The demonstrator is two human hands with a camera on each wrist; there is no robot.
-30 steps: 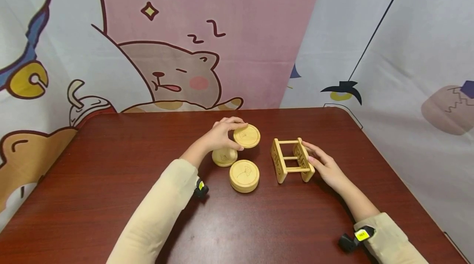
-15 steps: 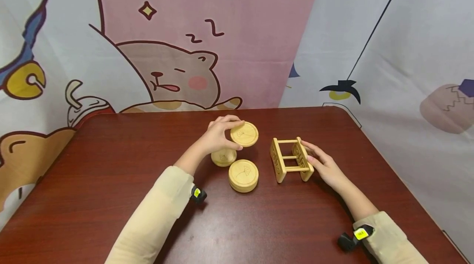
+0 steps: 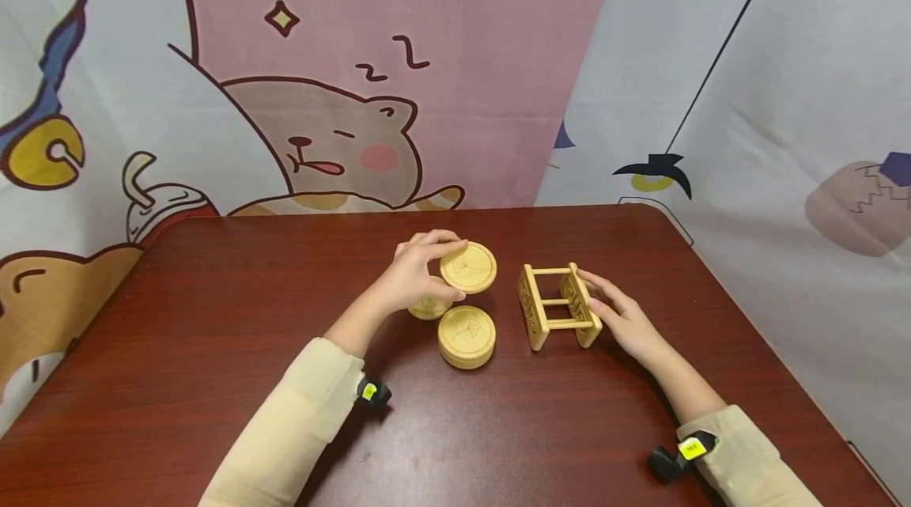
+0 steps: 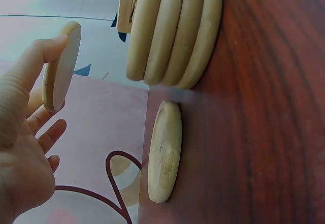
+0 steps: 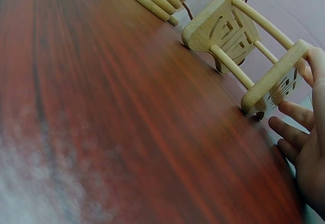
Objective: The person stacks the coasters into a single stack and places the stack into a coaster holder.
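My left hand [image 3: 415, 274] pinches a round wooden coaster [image 3: 470, 266] by its edge, thumb on the near side and fingers on the far side. The left wrist view shows this coaster [image 4: 62, 67] raised and tilted. Below it in the head view stands a stack of several coasters [image 3: 466, 337], a leaf engraved on the top one. Another coaster [image 4: 165, 152] lies flat beside the stack, partly hidden by the left hand in the head view. Fairly straight fingers of my right hand [image 3: 628, 321] touch the outer side panel of a wooden coaster rack [image 3: 562, 324].
The dark red-brown table [image 3: 235, 317] runs back to a cartoon-printed cloth [image 3: 498, 56]. The rack stands right of the stack, its two cut-out side panels joined by rods [image 5: 231, 65]; no coasters are in it. A black wrist camera [image 3: 667, 463] sits by the right sleeve.
The left hand and its coaster have moved slightly nearer and lower, over the stack's back edge. The rack and right hand stay in place.
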